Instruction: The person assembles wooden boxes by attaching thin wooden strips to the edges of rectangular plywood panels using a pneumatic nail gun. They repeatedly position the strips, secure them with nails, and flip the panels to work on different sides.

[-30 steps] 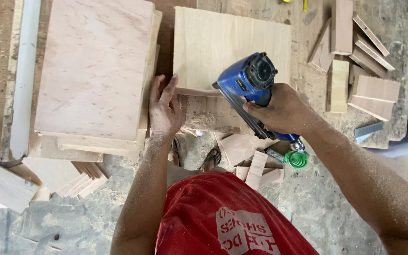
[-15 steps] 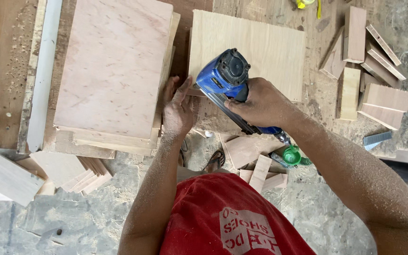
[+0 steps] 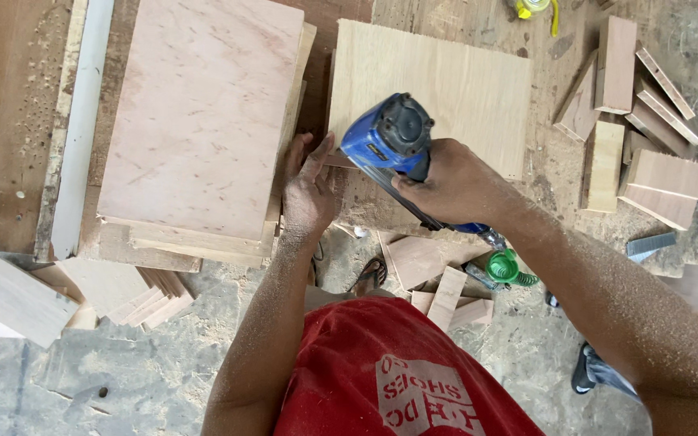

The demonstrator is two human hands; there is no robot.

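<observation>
My right hand grips a blue pneumatic nail gun whose nose presses on the near left edge of a pale plywood panel lying on the workbench. My left hand rests flat with fingers together against the panel's left edge, just beside the gun. A green coiled air hose hangs from the gun's handle below my right wrist. A stack of pinkish plywood boards lies directly left of my left hand.
Several small wood blocks lie at the bench's right end with a strip of nails near them. Offcuts litter the concrete floor by my feet, and more boards sit at lower left. A white strip runs along the bench's left.
The nail gun and my right hand have moved left along the panel's near edge toward its left corner. My left hand stays pressed at that corner.
</observation>
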